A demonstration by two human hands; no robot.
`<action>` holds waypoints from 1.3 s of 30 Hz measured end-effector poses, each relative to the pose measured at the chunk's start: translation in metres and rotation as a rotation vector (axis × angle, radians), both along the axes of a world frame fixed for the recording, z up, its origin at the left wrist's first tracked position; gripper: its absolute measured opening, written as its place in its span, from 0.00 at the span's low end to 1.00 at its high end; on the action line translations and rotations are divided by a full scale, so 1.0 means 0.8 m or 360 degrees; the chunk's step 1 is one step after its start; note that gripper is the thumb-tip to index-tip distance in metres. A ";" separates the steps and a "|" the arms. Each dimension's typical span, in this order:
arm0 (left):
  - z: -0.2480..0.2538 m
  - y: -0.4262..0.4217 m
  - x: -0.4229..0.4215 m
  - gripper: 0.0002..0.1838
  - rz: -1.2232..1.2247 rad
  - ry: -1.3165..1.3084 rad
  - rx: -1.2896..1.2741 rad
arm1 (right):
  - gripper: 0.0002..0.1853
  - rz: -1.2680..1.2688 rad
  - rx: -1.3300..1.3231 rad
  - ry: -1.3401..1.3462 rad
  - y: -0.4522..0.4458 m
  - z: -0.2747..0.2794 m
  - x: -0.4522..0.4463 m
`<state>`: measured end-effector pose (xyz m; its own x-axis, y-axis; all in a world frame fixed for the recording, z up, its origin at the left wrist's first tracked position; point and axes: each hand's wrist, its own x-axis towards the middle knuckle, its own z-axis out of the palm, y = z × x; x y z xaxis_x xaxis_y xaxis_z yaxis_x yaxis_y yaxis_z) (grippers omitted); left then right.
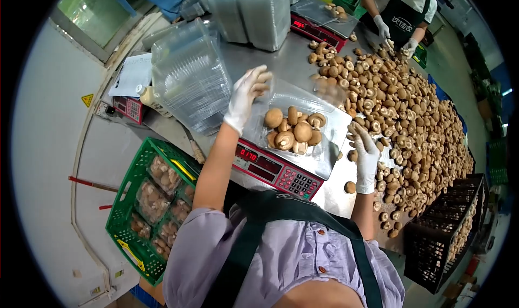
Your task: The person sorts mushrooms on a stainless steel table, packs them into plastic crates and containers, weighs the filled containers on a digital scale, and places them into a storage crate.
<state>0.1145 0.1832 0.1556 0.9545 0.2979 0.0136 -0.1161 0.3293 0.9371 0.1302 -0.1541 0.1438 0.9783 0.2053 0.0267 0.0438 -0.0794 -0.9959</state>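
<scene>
My left hand (247, 98), in a white glove, is raised at the left edge of a clear plastic box (281, 98). Its fingers are bent and apart, beside the box's blurred see-through upper part; whether they touch it I cannot tell. Several brown shiitake mushrooms (303, 131) lie in the box, which rests on the metal pan of a red weighing scale (278, 169) with lit digits. To the right of the pan, my gloved right hand (365, 158) has its fingers stretched out near loose mushrooms (350, 187), with nothing visible in it.
A large mushroom heap (416, 124) covers the right side of the table. Stacked clear boxes (189, 75) stand at left. A green crate (130, 200) holds packed mushrooms; a black crate (440, 238) stands at right. Across the table, a gloved co-worker (403, 24) handles mushrooms near another scale (319, 32).
</scene>
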 end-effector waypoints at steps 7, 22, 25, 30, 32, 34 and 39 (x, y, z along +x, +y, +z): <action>-0.025 -0.035 -0.117 0.29 -0.0076 0.0345 0.0917 | 0.24 0.0264 -0.0327 0.0203 0.016 -0.017 -0.023; -0.056 -0.069 -0.156 0.07 0.0045 0.0469 0.0227 | 0.09 0.0497 0.0052 0.0389 0.031 -0.061 -0.058; -0.074 -0.065 -0.167 0.10 0.0029 0.0357 0.0375 | 0.10 0.0449 -0.0131 0.0129 0.027 -0.068 -0.068; -0.075 -0.058 -0.194 0.20 0.0129 0.0044 0.1047 | 0.13 0.0472 -0.0563 -0.1119 0.035 -0.049 -0.066; -0.087 -0.058 -0.197 0.22 0.0288 -0.0072 0.0948 | 0.15 0.0472 -0.0562 -0.1230 0.046 -0.050 -0.065; -0.077 -0.053 -0.209 0.21 0.0534 -0.0300 0.1518 | 0.15 0.0367 -0.0652 -0.1585 0.057 -0.041 -0.069; -0.097 -0.042 -0.244 0.17 0.0641 -0.0374 0.1090 | 0.14 0.0449 -0.0536 -0.1543 0.085 -0.033 -0.087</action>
<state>-0.0807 0.1493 0.0783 0.7262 0.4697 0.5020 -0.3209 -0.4142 0.8518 0.0605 -0.0859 0.1172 0.4854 0.5633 0.6687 0.8664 -0.2073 -0.4543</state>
